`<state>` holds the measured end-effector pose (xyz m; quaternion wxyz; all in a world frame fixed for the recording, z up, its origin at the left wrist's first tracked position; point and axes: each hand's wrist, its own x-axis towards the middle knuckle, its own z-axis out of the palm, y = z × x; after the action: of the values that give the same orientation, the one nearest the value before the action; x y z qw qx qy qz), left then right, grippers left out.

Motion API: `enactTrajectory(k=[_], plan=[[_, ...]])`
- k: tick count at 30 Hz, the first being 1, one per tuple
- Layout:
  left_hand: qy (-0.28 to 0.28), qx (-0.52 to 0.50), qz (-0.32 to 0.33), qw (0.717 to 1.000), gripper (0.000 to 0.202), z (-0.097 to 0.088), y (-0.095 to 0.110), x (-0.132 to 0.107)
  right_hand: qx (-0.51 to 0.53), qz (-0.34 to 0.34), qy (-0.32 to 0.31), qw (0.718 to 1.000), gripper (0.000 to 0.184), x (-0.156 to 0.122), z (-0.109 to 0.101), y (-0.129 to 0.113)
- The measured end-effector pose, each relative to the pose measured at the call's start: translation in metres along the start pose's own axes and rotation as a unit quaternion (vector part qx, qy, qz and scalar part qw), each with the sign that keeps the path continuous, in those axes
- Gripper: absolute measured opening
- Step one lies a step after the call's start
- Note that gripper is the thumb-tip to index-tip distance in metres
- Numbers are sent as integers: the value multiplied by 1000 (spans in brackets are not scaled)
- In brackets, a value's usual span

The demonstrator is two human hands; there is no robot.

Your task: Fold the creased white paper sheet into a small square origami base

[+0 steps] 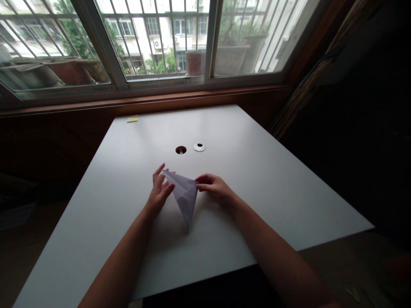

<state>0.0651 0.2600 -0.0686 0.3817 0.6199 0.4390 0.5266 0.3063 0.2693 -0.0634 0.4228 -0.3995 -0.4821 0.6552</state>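
Note:
A folded white paper [185,196], shaped like a pointed triangle with its tip toward me, lies on the white table [257,179]. My left hand [160,188] pinches the paper's far left corner between thumb and fingers. At the paper's right corner, my right hand [213,187] has its fingers closed on the edge. Both forearms reach in from the near edge.
A round cable hole [180,149] and its white cap [199,147] sit just beyond the paper. A small yellow note [132,119] lies at the table's far left corner. Behind the table a barred window [160,42] spans the wall; a dark curtain hangs at right.

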Motion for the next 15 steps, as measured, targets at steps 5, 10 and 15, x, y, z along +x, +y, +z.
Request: enactTrajectory(k=[5, 10, 15], plan=[[-42, 69, 33, 996, 27, -3, 15, -2, -19, -4, -3, 1000, 28, -1, -1, -1], [-10, 58, 46, 997, 23, -2, 25, -2, -58, -3, -26, 998, 29, 0, -4, 1], [-7, 57, 57, 997, 22, -1, 25, -1, -72, -34, -45, 996, 30, 2, -1, 7]])
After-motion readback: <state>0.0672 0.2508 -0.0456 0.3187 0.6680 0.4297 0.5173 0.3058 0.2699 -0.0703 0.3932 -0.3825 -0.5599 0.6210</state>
